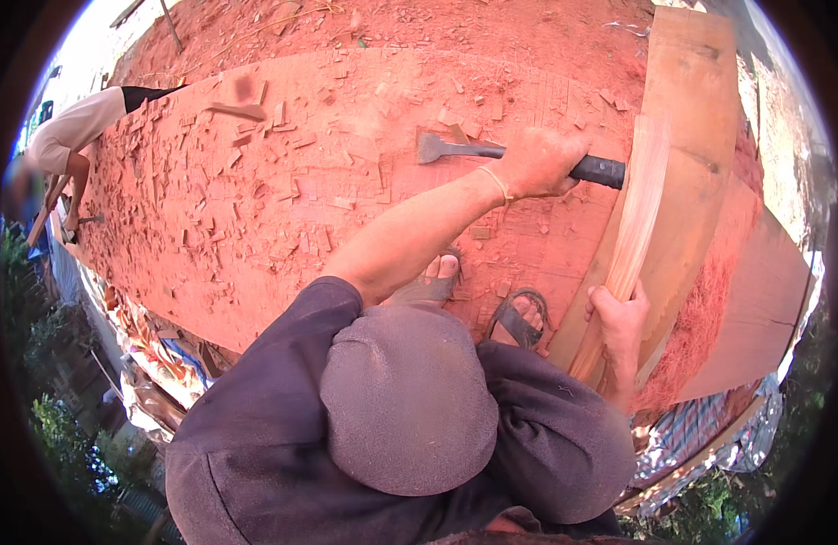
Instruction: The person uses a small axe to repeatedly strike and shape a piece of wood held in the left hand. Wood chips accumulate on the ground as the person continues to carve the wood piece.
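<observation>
My left hand [541, 163] is closed around a metal hand tool [469, 151] with a flared flat blade and a black grip. Its blade points left, and the black end sticks out on the right, close to a pale wooden strip [644, 209]. My right hand [619, 322] wraps round the lower part of that strip, which shows fresh grain on its face. Behind the strip is a wide brown plank [696, 100]; whether the two touch is unclear. The tool's blade appears to be off the wood, over the reddish ground.
Wood chips [242, 141] lie scattered over the red, dusty surface [346, 200]. My sandalled feet [519, 318] are between my arms. At far left another person [78, 132] bends over a stick of wood. A broad board [755, 291] lies on the right.
</observation>
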### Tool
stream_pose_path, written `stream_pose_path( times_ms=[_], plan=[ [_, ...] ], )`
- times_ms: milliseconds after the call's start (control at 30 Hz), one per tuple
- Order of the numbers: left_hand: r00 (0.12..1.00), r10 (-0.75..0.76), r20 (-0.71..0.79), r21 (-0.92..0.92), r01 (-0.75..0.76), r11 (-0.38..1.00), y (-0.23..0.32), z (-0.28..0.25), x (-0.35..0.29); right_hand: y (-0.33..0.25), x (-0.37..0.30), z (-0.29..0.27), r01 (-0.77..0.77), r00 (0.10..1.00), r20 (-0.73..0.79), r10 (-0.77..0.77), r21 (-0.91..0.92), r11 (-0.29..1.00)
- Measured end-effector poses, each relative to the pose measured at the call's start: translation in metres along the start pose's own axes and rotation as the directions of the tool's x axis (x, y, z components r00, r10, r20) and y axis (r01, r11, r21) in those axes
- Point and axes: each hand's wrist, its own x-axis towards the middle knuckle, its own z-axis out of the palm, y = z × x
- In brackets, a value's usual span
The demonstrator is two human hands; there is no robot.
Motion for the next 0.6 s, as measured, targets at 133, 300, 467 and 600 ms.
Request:
stream_pose_path(
  times_ms=[133, 300, 467, 600],
  plan=[
    [0.999, 0.024, -0.041, 0.007, -0.024, 1.0, 0.001, -0.004, -0.008, 0.01, -0.015, -0.063, 0.143, 0.98, -0.168, -0.102, 0.256, 0.956],
    [0.996, 0.011, -0.088, -0.069, -0.017, 0.998, -0.006, -0.013, -0.005, -0.075, 0.0, -0.088, 0.306, 0.925, -0.376, -0.056, 0.65, 0.695],
    [0.996, -0.009, -0.085, -0.054, 0.005, 0.999, -0.01, -0.017, -0.003, -0.052, 0.01, 0.01, 0.201, 0.951, -0.281, -0.126, 0.258, 0.945],
    [0.994, -0.019, -0.107, -0.024, 0.017, 1.0, -0.015, -0.015, 0.002, -0.009, 0.005, -0.002, 0.054, 0.997, -0.051, -0.064, -0.184, 0.981]
  ],
)
